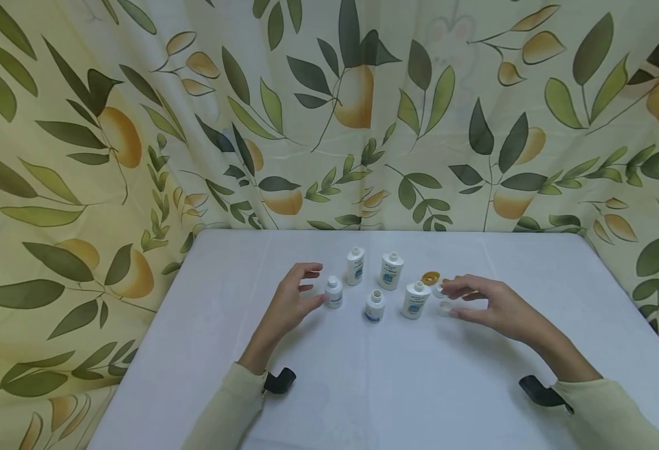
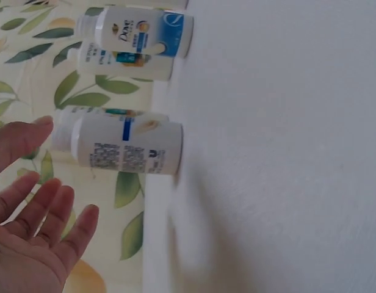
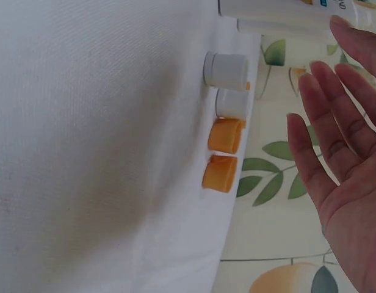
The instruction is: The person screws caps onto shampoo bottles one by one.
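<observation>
Several small white bottles stand upright on the table. My left hand (image 1: 294,295), fingers spread, is beside the leftmost bottle (image 1: 333,292) with its thumb near the bottle's top; in the left wrist view a small gap shows between thumb and bottle (image 2: 130,143). Behind it are two taller bottles, one on the left (image 1: 355,267) and one on the right (image 1: 391,272). An uncapped bottle (image 1: 374,307) and another with a bare neck (image 1: 415,301) stand in front. My right hand (image 1: 495,305), fingers loosely extended and holding nothing, hovers by white caps (image 3: 227,71) and orange caps (image 3: 225,135).
A white cloth covers the table (image 1: 329,387). Behind it hangs a curtain (image 1: 318,169) printed with leaves and fruit. Black wrist mounts, left (image 1: 280,381) and right (image 1: 541,391), sit at the sleeves.
</observation>
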Demonstrator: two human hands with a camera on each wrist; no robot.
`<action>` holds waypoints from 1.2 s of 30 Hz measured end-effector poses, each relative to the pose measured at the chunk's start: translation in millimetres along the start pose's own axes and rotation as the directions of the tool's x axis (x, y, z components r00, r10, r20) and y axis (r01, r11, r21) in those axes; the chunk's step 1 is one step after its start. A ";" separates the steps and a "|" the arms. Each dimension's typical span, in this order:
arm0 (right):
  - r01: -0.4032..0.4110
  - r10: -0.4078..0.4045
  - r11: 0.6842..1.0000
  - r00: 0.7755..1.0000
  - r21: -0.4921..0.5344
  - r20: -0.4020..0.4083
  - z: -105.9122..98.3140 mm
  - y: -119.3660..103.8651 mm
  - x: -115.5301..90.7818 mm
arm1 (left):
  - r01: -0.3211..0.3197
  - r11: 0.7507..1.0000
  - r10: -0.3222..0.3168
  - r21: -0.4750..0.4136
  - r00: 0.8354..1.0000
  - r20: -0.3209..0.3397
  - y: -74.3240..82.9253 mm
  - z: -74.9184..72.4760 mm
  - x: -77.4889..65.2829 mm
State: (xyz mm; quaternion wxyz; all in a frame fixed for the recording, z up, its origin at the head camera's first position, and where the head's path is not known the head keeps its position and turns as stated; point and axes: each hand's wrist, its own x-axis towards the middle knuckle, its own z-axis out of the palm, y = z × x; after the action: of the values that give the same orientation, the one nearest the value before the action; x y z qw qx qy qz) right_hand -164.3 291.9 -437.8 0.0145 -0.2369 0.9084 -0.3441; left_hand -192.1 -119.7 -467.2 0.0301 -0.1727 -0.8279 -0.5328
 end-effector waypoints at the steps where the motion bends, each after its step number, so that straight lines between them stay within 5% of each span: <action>1: -0.007 0.007 1.000 1.000 0.008 0.004 0.1 0.6 -0.2 | 0.009 1.000 -0.009 -0.018 1.000 0.003 -1.4 1.9 0.9; 10: -0.042 0.041 0.999 0.999 0.029 0.029 2.2 8.8 -0.9 | 0.068 0.986 -0.057 -0.154 0.996 0.072 -12.5 17.1 7.1; 23: -0.074 0.071 0.996 0.996 0.044 0.053 5.9 17.0 -1.6 | 0.172 0.979 -0.165 -0.106 0.983 0.078 -17.9 30.7 9.8; 36: -0.059 0.057 0.998 0.997 0.034 0.047 11.8 24.2 -0.5 | 0.137 0.988 -0.133 -0.075 0.990 0.054 -18.9 31.0 11.1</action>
State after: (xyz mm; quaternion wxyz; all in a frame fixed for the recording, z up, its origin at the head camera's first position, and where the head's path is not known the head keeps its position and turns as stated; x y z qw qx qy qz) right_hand -171.8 300.6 -462.1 0.0497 -0.2182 0.9082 -0.3538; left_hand -204.4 -96.3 -494.4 -0.0328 -0.1303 -0.8166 -0.5614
